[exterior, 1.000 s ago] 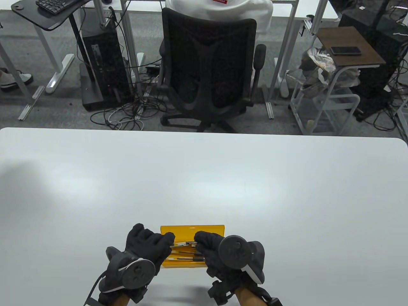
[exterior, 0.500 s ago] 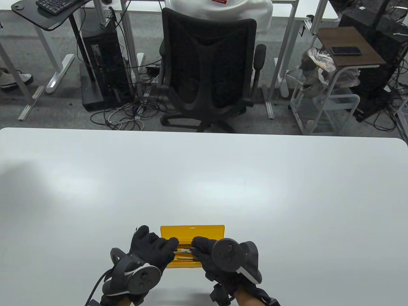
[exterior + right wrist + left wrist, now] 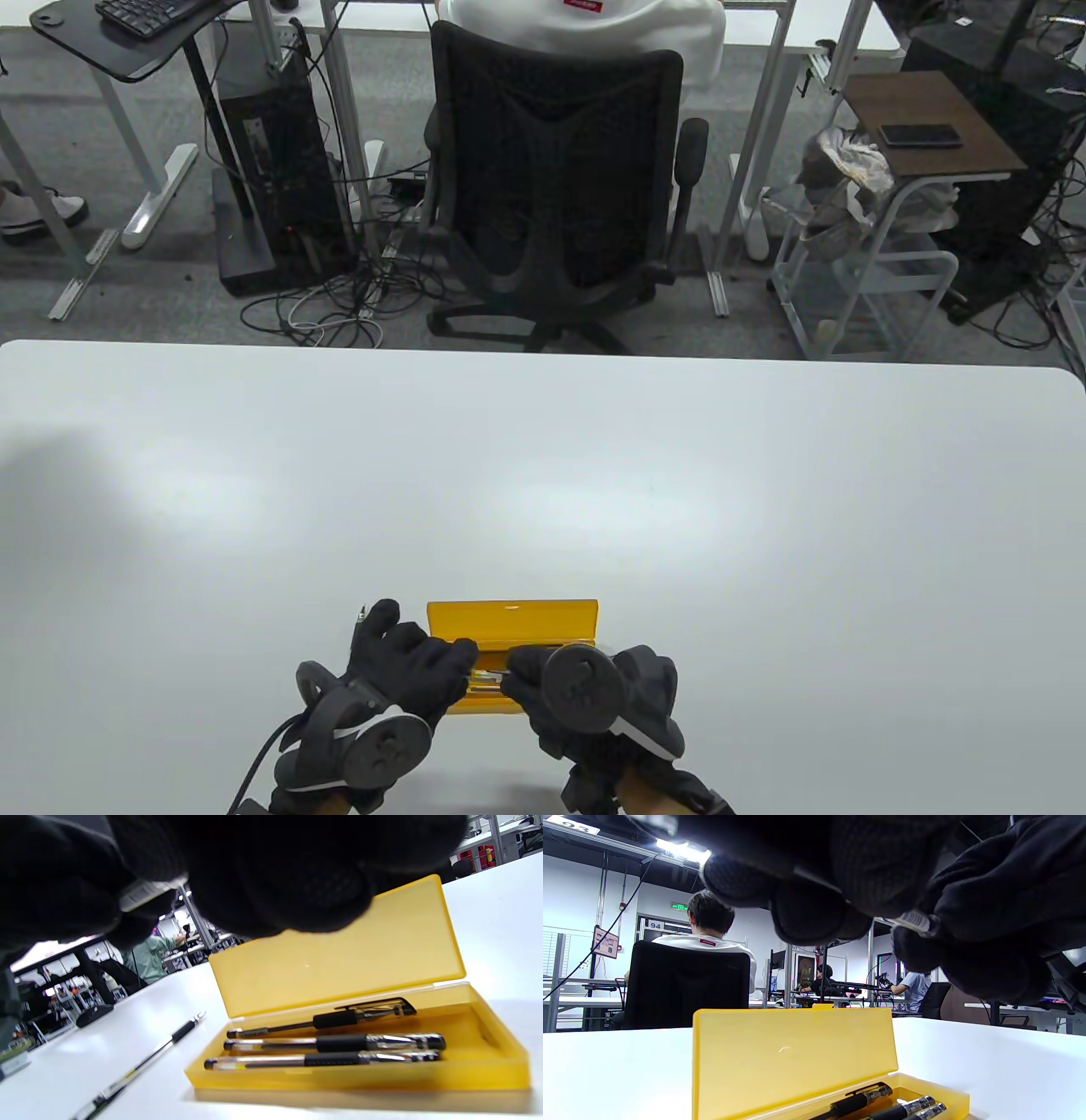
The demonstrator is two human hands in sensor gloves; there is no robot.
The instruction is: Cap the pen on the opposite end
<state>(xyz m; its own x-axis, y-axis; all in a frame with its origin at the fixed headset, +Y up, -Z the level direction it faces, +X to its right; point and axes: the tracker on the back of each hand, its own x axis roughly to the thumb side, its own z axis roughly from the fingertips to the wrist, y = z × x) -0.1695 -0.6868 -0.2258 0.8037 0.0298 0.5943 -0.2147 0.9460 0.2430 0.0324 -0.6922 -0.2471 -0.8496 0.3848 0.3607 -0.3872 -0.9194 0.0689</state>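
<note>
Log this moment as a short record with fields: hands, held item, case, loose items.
left hand: left hand pinches one end of a thin clear-barrelled pen
right hand: right hand pinches the other end of the same pen
held pen: above the case, off the table; cap position cannot be told
case: open yellow plastic pen case, lid upright, on the white table
case contents: three black-grip pens lying side by side
loose item: uncapped pen on the table to the case's left in the right wrist view
</note>
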